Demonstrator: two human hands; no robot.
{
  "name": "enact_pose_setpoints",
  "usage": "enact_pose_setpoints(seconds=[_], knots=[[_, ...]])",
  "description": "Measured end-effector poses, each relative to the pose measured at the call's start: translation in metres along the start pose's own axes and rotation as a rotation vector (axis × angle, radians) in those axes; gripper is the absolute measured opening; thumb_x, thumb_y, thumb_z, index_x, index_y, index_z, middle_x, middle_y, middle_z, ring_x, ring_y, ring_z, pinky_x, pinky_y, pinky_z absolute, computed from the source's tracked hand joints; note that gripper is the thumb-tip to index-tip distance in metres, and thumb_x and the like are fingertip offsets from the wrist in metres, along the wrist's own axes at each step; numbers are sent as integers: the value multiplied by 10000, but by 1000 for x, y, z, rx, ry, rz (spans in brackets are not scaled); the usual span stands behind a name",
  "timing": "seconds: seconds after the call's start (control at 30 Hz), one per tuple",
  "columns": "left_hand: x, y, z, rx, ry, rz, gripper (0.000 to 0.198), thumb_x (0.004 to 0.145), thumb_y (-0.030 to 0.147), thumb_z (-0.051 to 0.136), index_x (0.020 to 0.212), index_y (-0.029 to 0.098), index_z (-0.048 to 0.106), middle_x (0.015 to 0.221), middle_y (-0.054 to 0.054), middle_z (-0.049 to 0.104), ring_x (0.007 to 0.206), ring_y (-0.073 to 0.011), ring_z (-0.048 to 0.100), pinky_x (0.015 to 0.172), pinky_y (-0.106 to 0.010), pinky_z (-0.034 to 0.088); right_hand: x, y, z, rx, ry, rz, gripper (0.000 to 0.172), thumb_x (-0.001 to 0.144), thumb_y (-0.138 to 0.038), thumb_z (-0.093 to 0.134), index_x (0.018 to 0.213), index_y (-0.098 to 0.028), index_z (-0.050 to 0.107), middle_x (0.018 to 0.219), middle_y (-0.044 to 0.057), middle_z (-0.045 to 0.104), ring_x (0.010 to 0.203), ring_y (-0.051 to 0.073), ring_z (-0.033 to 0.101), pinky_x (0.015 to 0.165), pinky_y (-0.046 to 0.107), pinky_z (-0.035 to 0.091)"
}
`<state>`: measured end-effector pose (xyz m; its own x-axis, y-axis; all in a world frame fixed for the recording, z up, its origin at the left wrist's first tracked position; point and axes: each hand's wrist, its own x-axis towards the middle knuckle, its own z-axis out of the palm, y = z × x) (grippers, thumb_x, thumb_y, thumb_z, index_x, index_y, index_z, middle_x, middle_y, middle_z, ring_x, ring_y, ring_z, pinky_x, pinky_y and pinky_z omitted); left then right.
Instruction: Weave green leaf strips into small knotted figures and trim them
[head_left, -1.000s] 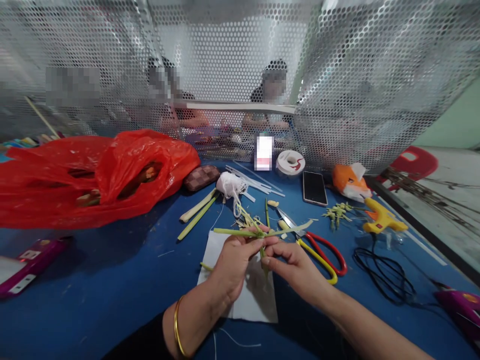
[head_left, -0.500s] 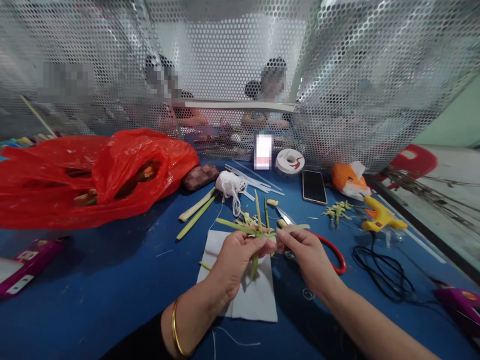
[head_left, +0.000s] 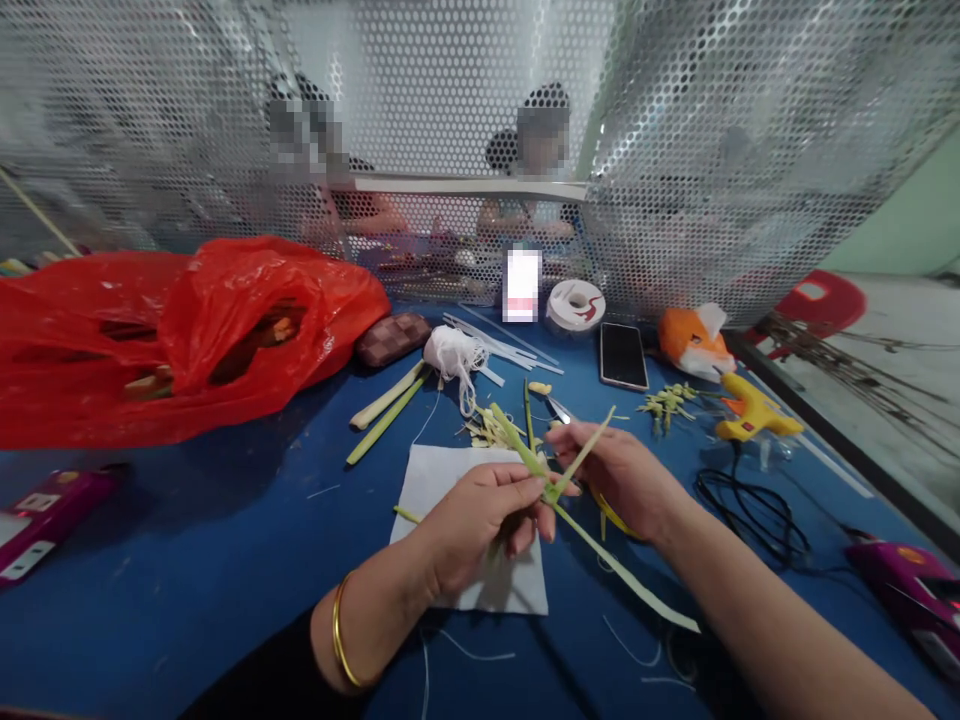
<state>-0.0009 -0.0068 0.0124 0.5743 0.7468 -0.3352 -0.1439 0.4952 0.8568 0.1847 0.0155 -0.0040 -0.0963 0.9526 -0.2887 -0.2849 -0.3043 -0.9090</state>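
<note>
My left hand (head_left: 487,510) is closed in a pinch on a small bundle of crossed green leaf strips (head_left: 551,492). One strip points up and left, another up and right, and a long pale one trails down to the right. My right hand (head_left: 622,475) is just right of the bundle, its visible fingers bent and apart; its thumb is hidden. The upright strip passes in front of those fingers. Under the left hand lies a white sheet (head_left: 442,475). A scissor blade (head_left: 559,410) shows beyond the right hand, which covers the handles.
A red plastic bag (head_left: 300,290) bulges at left. Behind the hands are white string (head_left: 454,360), pale stalks (head_left: 386,395), leaf scraps (head_left: 487,430), a tape roll (head_left: 576,305) and a phone (head_left: 623,355). A yellow glue gun (head_left: 757,408) and its black cord (head_left: 750,520) lie at right.
The strip bundle has been turned in my left hand, and a long strip now hangs down to the right. My right hand has loosened its pinch on a strip.
</note>
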Motion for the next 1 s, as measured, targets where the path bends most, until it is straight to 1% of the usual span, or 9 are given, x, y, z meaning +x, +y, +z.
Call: enact_pose_setpoints(seconds=[0.1, 0.17, 0.23, 0.37, 0.57, 0.67, 0.83, 0.9, 1.0], knots=[[0, -3, 1, 59, -53, -65, 322, 850, 379, 585, 918, 119, 763, 537, 17, 539, 384, -41, 307, 415, -243, 162, -6, 5, 8, -62, -298, 69, 354, 700, -453, 796, 831, -126, 751, 632, 16, 642, 490, 82, 499, 424, 203, 342], [0, -6, 1, 73, -80, -118, 321, 845, 389, 594, 900, 124, 767, 534, 28, 518, 383, -39, 299, 409, -239, 143, -11, 9, 13, -58, -352, 77, 281, 704, -391, 803, 803, -135, 745, 621, 2, 641, 428, 55, 458, 375, 186, 305], [1, -9, 0, 70, -91, -178, 310, 826, 390, 619, 895, 128, 769, 522, 39, 500, 383, -40, 294, 402, -231, 135, -13, 11, 16, -28, -326, 66, 213, 702, -338, 804, 747, -143, 730, 649, 6, 661, 400, 51, 463, 330, 176, 292], [4, -14, -1, 48, -86, -246, 278, 805, 352, 614, 859, 132, 774, 462, 38, 509, 349, -45, 323, 377, -216, 163, -15, 15, 21, 19, -256, 12, 196, 683, -299, 810, 656, -144, 694, 661, 4, 655, 388, 64, 500, 274, 161, 302], [5, -21, -2, 31, -127, -261, 259, 776, 329, 621, 818, 122, 771, 447, 5, 578, 329, -56, 431, 380, -183, 313, -20, 19, 27, 53, -163, -19, 208, 636, -275, 828, 609, -165, 654, 615, -45, 558, 316, 37, 412, 226, 166, 248], [4, -23, -4, 51, -174, -250, 270, 797, 339, 615, 819, 120, 770, 471, -7, 607, 335, -64, 463, 387, -183, 357, -20, 20, 27, 5, -161, -52, 195, 640, -301, 822, 607, -174, 678, 647, -19, 559, 402, 64, 449, 273, 181, 290], [3, -25, -4, 60, -220, -256, 278, 812, 364, 625, 839, 126, 766, 522, -21, 651, 363, -74, 501, 391, -180, 367, -21, 18, 29, -44, -140, -105, 189, 624, -297, 825, 556, -186, 688, 658, -2, 563, 566, 115, 516, 441, 226, 409], [3, -25, -2, 63, -196, -235, 287, 806, 373, 642, 836, 118, 768, 530, -27, 655, 378, -72, 503, 415, -181, 377, -20, 17, 29, -46, -141, -105, 193, 618, -299, 831, 557, -181, 690, 661, 1, 575, 575, 114, 515, 441, 219, 389], [4, -23, 2, 17, -58, -144, 294, 796, 383, 679, 804, 103, 766, 567, -51, 675, 426, -69, 517, 471, -183, 392, -14, 17, 25, -56, -136, -61, 215, 676, -376, 796, 651, -174, 726, 666, 6, 614, 491, 82, 461, 391, 207, 318]])
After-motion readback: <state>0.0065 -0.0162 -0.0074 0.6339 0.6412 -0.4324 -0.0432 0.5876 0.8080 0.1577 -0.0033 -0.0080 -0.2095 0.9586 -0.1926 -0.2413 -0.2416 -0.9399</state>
